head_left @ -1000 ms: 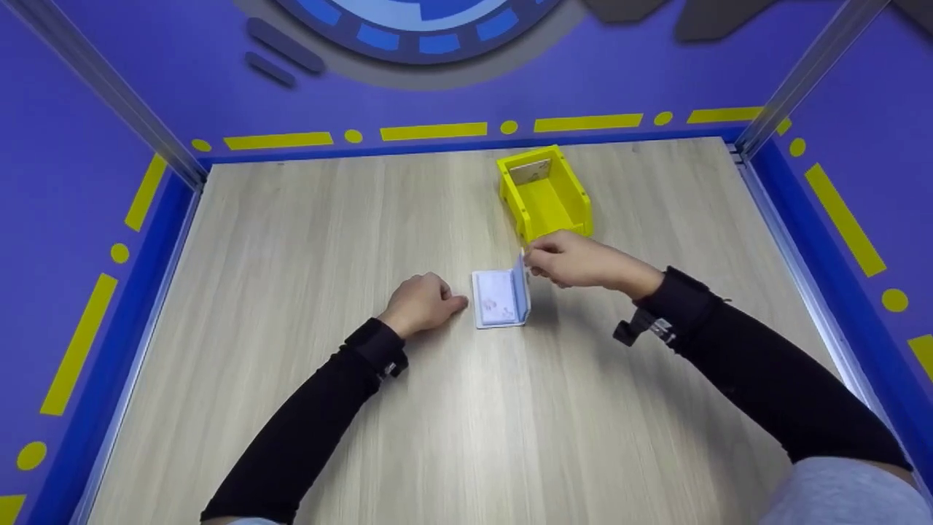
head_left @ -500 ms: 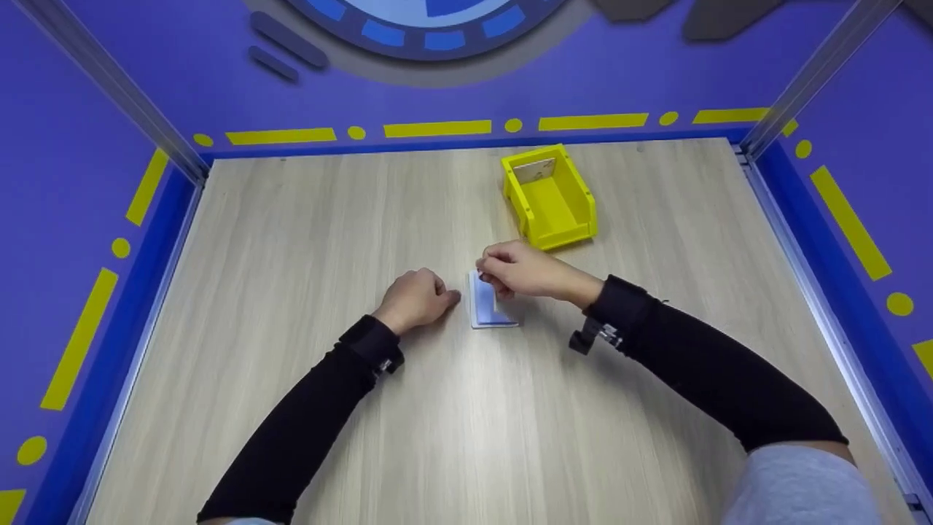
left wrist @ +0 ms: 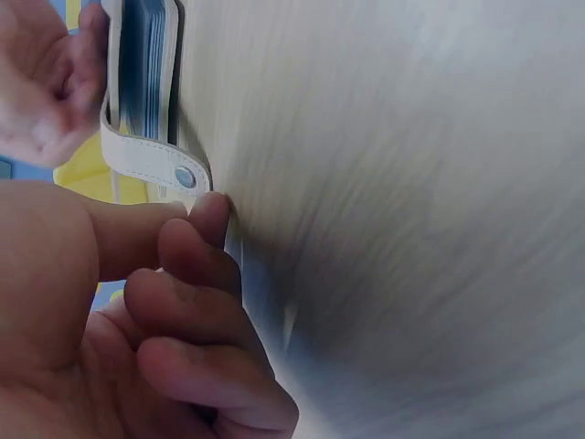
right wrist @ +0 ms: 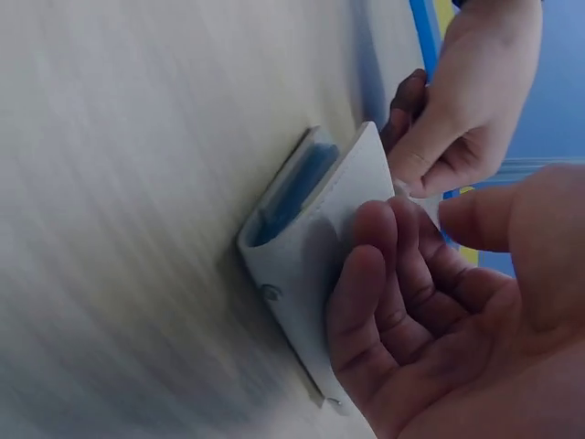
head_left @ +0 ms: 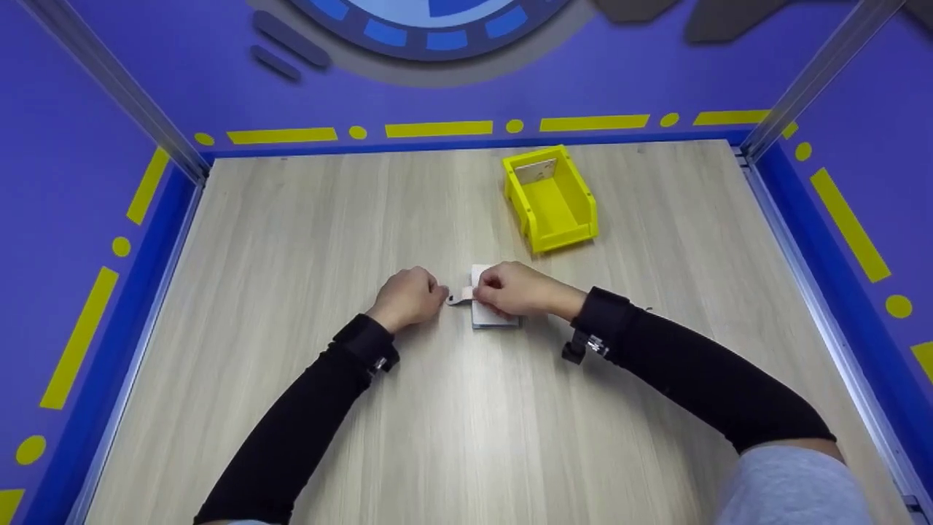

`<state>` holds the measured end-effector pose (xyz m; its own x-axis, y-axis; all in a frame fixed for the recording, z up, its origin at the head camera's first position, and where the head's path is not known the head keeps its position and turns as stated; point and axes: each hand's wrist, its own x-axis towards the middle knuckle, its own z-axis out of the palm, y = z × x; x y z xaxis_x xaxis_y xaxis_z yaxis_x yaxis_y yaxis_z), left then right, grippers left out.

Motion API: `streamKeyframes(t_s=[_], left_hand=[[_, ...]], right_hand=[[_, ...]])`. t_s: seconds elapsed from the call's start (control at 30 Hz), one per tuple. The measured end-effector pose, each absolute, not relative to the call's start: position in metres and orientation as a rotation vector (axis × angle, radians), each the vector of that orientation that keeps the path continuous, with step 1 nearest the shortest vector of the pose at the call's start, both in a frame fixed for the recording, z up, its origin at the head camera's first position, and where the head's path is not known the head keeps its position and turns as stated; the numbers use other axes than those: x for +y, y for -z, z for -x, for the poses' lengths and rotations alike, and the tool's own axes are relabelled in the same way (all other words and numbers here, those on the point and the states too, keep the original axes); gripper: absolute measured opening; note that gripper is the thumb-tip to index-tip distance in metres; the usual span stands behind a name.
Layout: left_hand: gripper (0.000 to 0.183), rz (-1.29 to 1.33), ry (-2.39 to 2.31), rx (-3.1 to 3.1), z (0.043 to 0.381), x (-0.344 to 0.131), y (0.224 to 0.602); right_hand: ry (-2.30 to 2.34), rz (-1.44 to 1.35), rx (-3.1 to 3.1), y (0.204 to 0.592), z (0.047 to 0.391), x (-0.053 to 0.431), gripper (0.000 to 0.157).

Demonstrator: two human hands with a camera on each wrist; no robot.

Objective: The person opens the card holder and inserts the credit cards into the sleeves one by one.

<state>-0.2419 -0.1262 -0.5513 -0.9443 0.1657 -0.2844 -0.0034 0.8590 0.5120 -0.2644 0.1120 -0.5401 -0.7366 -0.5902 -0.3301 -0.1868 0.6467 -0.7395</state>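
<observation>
A white card holder (head_left: 496, 315) with bluish clear sleeves lies folded on the table, its cover slightly raised in the right wrist view. Its short strap (left wrist: 151, 163), with a metal snap, sticks out to the left. My right hand (head_left: 516, 289) is over the cover, its fingers against the outer face and its thumb at the base of the strap, which it pinches. Beside the strap's free end is my left hand (head_left: 410, 297), with curled fingers. Thumb and forefinger tips (left wrist: 212, 218) come together right at the snap end, and nothing shows between them.
Behind the card holder stands a yellow bin (head_left: 557, 237) with a white patterned piece (head_left: 536, 171) against its back inner wall. Blue-purple panels (head_left: 408, 95) border the wooden table (head_left: 328, 219) at the back and both sides.
My right hand has moved left and folded the card holder's cover over. The strap now projects to the left. My left hand has drawn back slightly to the left.
</observation>
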Motion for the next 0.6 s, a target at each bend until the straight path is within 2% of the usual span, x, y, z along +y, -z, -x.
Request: streamKeyframes(t_s=[0.27,0.6], left_hand=[[0.057,-0.151,-0.793,2.682,0.240,-0.120,0.554],[0.061,-0.159,-0.794,2.672,0.242,-0.114,0.554]], right_hand=[[0.854,0.662,2.397,0.544,0.266,0.114,0.023],[0.849,0.709,2.359,0.535,0.274,0.128,0.022]])
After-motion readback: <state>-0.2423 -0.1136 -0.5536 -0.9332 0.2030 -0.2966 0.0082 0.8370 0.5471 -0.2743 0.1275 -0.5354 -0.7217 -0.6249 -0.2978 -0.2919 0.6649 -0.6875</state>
